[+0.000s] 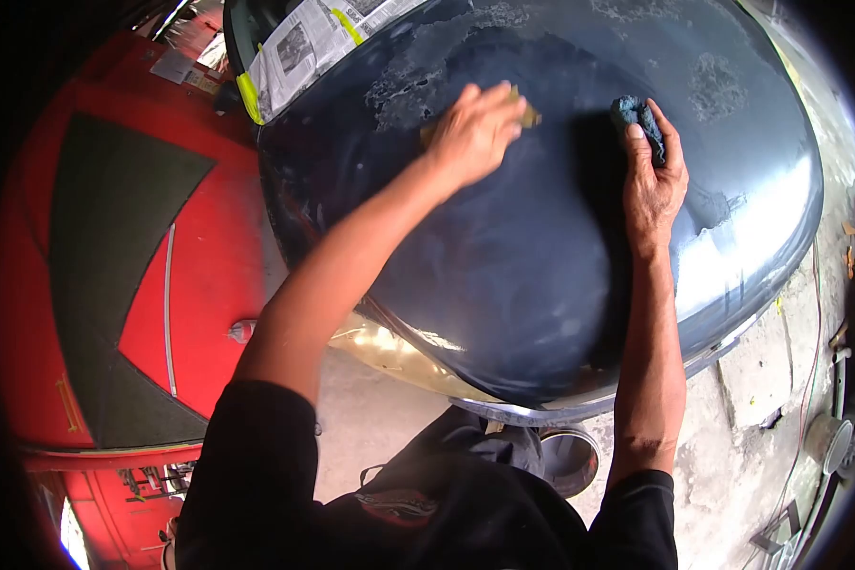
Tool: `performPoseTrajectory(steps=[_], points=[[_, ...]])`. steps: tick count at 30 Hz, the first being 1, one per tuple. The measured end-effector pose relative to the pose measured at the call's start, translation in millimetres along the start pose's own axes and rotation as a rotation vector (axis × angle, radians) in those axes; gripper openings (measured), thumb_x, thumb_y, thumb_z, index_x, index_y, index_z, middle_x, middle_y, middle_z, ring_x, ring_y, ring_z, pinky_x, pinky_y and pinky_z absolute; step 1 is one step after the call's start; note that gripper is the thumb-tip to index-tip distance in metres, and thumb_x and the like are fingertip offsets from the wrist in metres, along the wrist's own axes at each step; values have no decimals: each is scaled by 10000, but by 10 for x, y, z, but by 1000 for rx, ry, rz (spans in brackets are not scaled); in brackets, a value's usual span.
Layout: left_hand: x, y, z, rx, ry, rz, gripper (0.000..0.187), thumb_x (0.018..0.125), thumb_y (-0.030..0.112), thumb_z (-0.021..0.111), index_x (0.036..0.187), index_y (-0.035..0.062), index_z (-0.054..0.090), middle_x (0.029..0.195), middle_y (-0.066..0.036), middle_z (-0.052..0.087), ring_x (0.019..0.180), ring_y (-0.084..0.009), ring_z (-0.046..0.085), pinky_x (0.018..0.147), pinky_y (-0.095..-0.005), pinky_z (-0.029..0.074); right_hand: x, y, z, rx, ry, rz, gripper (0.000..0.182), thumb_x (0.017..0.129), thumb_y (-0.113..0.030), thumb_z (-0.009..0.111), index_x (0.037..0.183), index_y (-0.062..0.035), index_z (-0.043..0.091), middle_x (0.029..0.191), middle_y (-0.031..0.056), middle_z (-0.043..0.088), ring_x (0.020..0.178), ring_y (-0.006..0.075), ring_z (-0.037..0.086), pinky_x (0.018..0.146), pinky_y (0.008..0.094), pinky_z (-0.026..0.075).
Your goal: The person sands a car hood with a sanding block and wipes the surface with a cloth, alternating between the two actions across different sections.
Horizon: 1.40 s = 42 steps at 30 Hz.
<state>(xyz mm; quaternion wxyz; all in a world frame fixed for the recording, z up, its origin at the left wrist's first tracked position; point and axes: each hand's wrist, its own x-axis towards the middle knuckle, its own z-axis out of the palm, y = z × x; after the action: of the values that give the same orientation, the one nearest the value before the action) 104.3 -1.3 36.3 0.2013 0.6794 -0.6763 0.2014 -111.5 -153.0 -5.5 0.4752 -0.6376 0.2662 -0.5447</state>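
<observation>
A dark, glossy car panel fills the middle of the view, with patchy dull marks near its top. On its upper left part lies my left hand, slightly blurred, its fingers pressed over a yellowish pad that shows at the fingertips. Further right, my right hand grips a dark blue-grey crumpled cloth or sponge between thumb and fingers, over the same panel.
Newspaper held by yellow tape covers the area at the top left. A red car with a dark mat stands at left. Below the panel is a bucket; a hose runs along the floor at right.
</observation>
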Motion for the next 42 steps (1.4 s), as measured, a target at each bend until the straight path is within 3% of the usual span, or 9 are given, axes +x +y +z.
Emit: performPoseTrajectory(steps=[3,9,12,15,23,28,35,38,42], points=[[310,-137,213,56,69,-124,307,914,113,765,1208,22,766,1307,-202,725,1100,-387,663,1002,-451,517,-15,-16,-23,4,2,10,391,1037,-256,727,1395,-102,690,1166,137,763,1068,227,726,965,359,556],[-438,434,-217,-65,-42,-139,310,919,129,764,1208,16,765,1377,-209,688,1142,-408,638,998,-450,512,-5,-60,-1,14,13,12,393,1036,-248,726,1402,-112,687,1154,139,765,1050,218,730,951,352,561],[-117,18,-84,-20,-37,-9,303,912,128,766,1198,26,771,1346,-198,705,1155,-399,642,988,-449,510,-10,-14,3,9,5,22,397,1034,-249,727,1404,-110,686,1151,141,764,1053,220,730,950,352,561],[395,-445,233,93,6,-100,271,924,123,748,1175,25,773,1271,-161,740,1203,-357,659,982,-449,498,25,-5,-6,17,11,22,401,1033,-253,729,1404,-110,685,1154,143,763,1058,226,732,955,353,560],[-565,350,-351,-117,-139,-148,333,929,138,757,1240,18,766,1439,-206,655,1228,-387,623,1070,-449,498,-16,-39,14,33,10,44,401,1032,-253,734,1406,-114,685,1155,135,762,1070,210,723,963,354,557],[218,-379,53,51,-24,-141,303,931,130,754,1212,17,763,1340,-181,715,1225,-379,647,1017,-443,490,6,-21,-20,10,8,22,396,1035,-253,728,1405,-118,687,1161,133,764,1080,215,726,974,353,554],[-494,274,-315,-47,-69,-219,329,923,114,754,1235,9,766,1366,-249,684,1193,-422,644,1034,-456,499,21,-13,13,25,10,24,400,1034,-268,732,1403,-118,688,1184,143,754,1077,232,725,973,366,554],[-220,-274,-52,48,-3,-55,324,928,142,744,1227,20,770,1345,-194,711,1209,-362,656,1048,-441,486,12,-29,-2,27,-4,47,400,1034,-267,732,1402,-118,689,1185,148,753,1092,241,723,981,373,551],[271,-529,76,67,-76,-222,273,930,146,740,1180,40,774,1299,-151,735,1291,-332,635,1065,-451,464,-7,-51,-11,-7,11,8,396,1033,-265,732,1400,-120,690,1185,148,753,1109,250,720,987,375,548]])
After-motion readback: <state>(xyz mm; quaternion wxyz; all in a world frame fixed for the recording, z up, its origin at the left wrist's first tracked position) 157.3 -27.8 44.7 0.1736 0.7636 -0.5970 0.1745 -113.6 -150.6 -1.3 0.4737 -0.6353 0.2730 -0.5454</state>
